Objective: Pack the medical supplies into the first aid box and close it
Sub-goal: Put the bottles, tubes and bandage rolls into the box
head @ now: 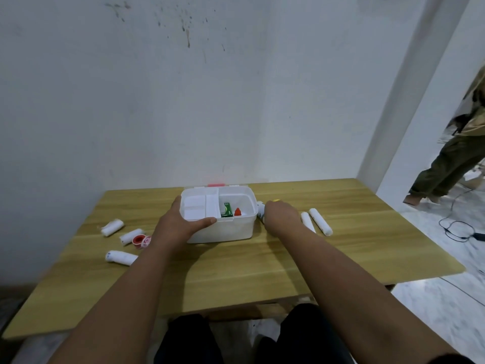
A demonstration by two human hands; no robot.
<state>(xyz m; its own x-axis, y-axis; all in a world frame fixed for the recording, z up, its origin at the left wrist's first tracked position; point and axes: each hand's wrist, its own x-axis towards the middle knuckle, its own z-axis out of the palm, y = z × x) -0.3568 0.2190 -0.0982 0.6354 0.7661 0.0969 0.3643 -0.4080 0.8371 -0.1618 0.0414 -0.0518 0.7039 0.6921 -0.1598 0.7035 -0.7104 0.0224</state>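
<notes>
The white first aid box (pixel 231 229) stands open on the wooden table, its lid hanging behind it. A white tray insert fills its left half; a green packet (pixel 226 209) and a red-capped bottle (pixel 237 212) lie in the right half. My left hand (pixel 181 222) grips the box's front left rim, thumb along the edge. My right hand (pixel 279 215) is curled over a white bottle with a yellow cap (pixel 260 209) just right of the box. Two white bandage rolls (pixel 320 222) lie right of that hand. Three more rolls (pixel 112 227) and a red tape spool (pixel 141 241) lie left.
The table (pixel 236 274) stands against a white wall. A person in olive trousers (pixel 451 164) stands in the doorway at the right. A black cable (pixel 456 227) runs across the marble floor there. My legs show below the table's front edge.
</notes>
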